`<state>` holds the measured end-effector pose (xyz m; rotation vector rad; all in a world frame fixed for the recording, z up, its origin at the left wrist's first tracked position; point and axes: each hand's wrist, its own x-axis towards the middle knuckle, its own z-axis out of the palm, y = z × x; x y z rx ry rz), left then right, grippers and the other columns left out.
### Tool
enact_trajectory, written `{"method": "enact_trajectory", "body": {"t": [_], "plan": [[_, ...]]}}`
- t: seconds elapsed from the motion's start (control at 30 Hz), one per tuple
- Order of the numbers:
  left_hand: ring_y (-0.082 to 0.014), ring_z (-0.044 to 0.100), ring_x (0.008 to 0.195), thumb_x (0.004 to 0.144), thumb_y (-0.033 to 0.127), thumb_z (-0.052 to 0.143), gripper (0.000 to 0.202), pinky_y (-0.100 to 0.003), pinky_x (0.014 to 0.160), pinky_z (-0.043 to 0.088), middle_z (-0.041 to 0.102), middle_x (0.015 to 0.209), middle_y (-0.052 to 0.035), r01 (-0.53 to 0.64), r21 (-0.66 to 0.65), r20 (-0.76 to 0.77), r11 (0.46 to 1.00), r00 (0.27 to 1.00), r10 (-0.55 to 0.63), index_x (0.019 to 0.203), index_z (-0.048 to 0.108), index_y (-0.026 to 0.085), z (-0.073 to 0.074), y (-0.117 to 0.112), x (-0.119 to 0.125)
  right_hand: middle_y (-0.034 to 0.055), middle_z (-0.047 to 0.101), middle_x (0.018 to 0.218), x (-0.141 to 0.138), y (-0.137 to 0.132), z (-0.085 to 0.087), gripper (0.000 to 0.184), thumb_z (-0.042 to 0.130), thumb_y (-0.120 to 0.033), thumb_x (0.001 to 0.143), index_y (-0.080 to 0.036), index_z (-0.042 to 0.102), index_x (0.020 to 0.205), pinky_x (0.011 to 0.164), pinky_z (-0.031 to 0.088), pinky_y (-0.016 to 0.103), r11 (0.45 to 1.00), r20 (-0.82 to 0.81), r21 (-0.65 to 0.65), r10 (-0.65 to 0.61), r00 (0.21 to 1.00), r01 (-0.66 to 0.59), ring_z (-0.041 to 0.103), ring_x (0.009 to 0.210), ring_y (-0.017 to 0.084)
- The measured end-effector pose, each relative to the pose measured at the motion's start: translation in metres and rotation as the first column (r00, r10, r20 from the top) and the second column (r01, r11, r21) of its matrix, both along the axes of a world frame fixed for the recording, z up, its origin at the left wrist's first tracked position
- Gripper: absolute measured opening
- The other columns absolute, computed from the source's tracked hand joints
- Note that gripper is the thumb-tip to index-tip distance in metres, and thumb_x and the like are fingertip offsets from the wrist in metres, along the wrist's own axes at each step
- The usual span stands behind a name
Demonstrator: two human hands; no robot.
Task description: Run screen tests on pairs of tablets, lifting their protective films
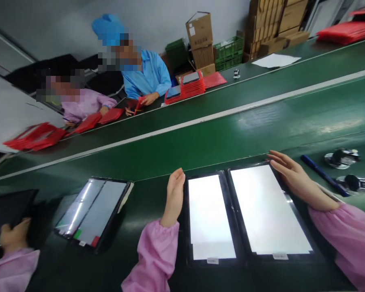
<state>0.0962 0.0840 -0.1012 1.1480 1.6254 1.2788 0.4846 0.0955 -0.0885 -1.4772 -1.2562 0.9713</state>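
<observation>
Two flat screen panels with black borders lie side by side on the green bench, both showing bright white. Against the outer edge of the left panel [212,215] rests my left hand [174,197], its fingers straight and held together. My right hand [295,178] lies along the upper right edge of the right panel [269,211], fingers stretched out. Neither hand is wrapped around anything. White label tabs stick out at the panels' lower edges. Left of my left hand, a stack of similar glossy panels [94,211] lies tilted, with green and red tabs.
At far left a co-worker's hand [15,237] holds a dark panel [9,211]. A blue pen [324,175] and metal suction-cup tools [342,158] lie at right. Across the bench's pale strip [200,120], two people handle red sleeves [91,123]. Cardboard boxes [200,34] stand behind.
</observation>
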Motion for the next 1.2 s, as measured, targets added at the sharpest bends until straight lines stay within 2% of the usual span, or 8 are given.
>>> {"method": "enact_trajectory", "body": {"t": [0.1, 0.33, 0.5, 0.6, 0.73, 0.93, 1.07, 1.2], "plan": [[-0.0277, 0.064, 0.134, 0.089, 0.047, 0.064, 0.043, -0.043, 0.114, 0.052, 0.068, 0.138, -0.0128, 0.018, -0.018, 0.049, 1.0, 0.999, -0.017, 0.124, 0.065, 0.022, 0.0, 0.009, 0.005, 0.0105, 0.067, 0.142, 0.0, -0.008, -0.003, 0.067, 0.071, -0.074, 0.083, -0.031, 0.064, 0.133, 0.11, 0.056, 0.051, 0.999, -0.083, -0.029, 0.025, 0.996, -0.027, 0.062, 0.135, 0.033], [-0.0332, 0.054, 0.144, 0.073, 0.049, 0.081, 0.061, -0.051, 0.125, 0.04, 0.065, 0.143, -0.0114, 0.114, -0.03, 0.009, 0.993, 0.993, -0.114, 0.126, 0.064, 0.024, 0.005, -0.005, 0.005, 0.0085, 0.065, 0.146, 0.008, -0.014, -0.003, 0.06, 0.08, -0.061, 0.081, -0.032, 0.066, 0.132, 0.118, 0.048, 0.055, 0.993, -0.202, -0.101, 0.041, 0.979, -0.063, 0.057, 0.141, 0.033], [-0.0346, 0.047, 0.149, 0.076, 0.053, 0.082, 0.069, -0.052, 0.126, 0.038, 0.059, 0.15, -0.0107, 0.212, -0.061, -0.11, 0.975, 0.97, -0.218, 0.135, 0.059, 0.026, 0.01, -0.007, 0.005, 0.0064, 0.061, 0.151, 0.013, -0.012, -0.003, 0.062, 0.085, -0.042, 0.072, -0.033, 0.067, 0.131, 0.123, 0.043, 0.056, 0.986, -0.235, -0.12, 0.082, 0.969, -0.113, 0.049, 0.147, 0.033], [-0.0355, 0.044, 0.152, 0.075, 0.051, 0.084, 0.071, -0.053, 0.127, 0.037, 0.056, 0.153, -0.0105, 0.224, -0.084, -0.08, 0.971, 0.97, -0.231, 0.136, 0.058, 0.027, 0.011, -0.007, 0.003, 0.0046, 0.061, 0.152, 0.014, -0.012, -0.001, 0.066, 0.083, -0.034, 0.068, -0.035, 0.067, 0.132, 0.124, 0.041, 0.056, 0.982, -0.251, -0.125, 0.106, 0.962, -0.141, 0.047, 0.149, 0.032], [-0.037, 0.049, 0.147, 0.072, 0.049, 0.084, 0.073, -0.052, 0.12, 0.046, 0.058, 0.15, -0.012, 0.258, -0.055, -0.044, 0.965, 0.964, -0.261, 0.136, 0.058, 0.026, 0.01, -0.005, 0.0, 0.0038, 0.06, 0.153, 0.014, -0.013, 0.001, 0.071, 0.085, -0.032, 0.066, -0.036, 0.065, 0.134, 0.126, 0.038, 0.056, 0.979, -0.25, -0.133, 0.116, 0.961, -0.153, 0.047, 0.149, 0.032], [-0.0361, 0.053, 0.144, 0.072, 0.05, 0.082, 0.078, -0.051, 0.117, 0.048, 0.058, 0.151, -0.0118, 0.324, -0.042, -0.103, 0.945, 0.939, -0.327, 0.14, 0.056, 0.025, 0.008, -0.005, 0.0, 0.0052, 0.057, 0.155, 0.013, -0.014, 0.001, 0.072, 0.09, -0.038, 0.064, -0.035, 0.065, 0.132, 0.127, 0.034, 0.058, 0.981, -0.234, -0.124, 0.116, 0.965, -0.148, 0.044, 0.151, 0.034], [-0.0368, 0.048, 0.148, 0.067, 0.051, 0.086, 0.081, -0.052, 0.123, 0.042, 0.057, 0.152, -0.0124, 0.31, -0.032, -0.141, 0.95, 0.94, -0.312, 0.138, 0.058, 0.024, 0.007, 0.003, 0.003, 0.0083, 0.063, 0.148, 0.008, -0.008, 0.01, 0.069, 0.088, -0.055, 0.067, -0.033, 0.066, 0.129, 0.122, 0.043, 0.057, 0.992, -0.12, -0.101, 0.059, 0.991, -0.071, 0.051, 0.145, 0.036], [-0.0351, 0.045, 0.152, 0.082, 0.064, 0.071, 0.076, -0.052, 0.124, 0.04, 0.052, 0.157, -0.0143, 0.257, 0.019, -0.155, 0.966, 0.955, -0.252, 0.145, 0.052, 0.025, 0.013, -0.011, -0.003, 0.0097, 0.067, 0.139, 0.0, -0.038, 0.022, 0.061, 0.086, -0.062, 0.071, -0.03, 0.069, 0.12, 0.113, 0.053, 0.048, 1.0, -0.017, 0.013, -0.024, 1.0, 0.024, 0.062, 0.133, 0.035]]}}
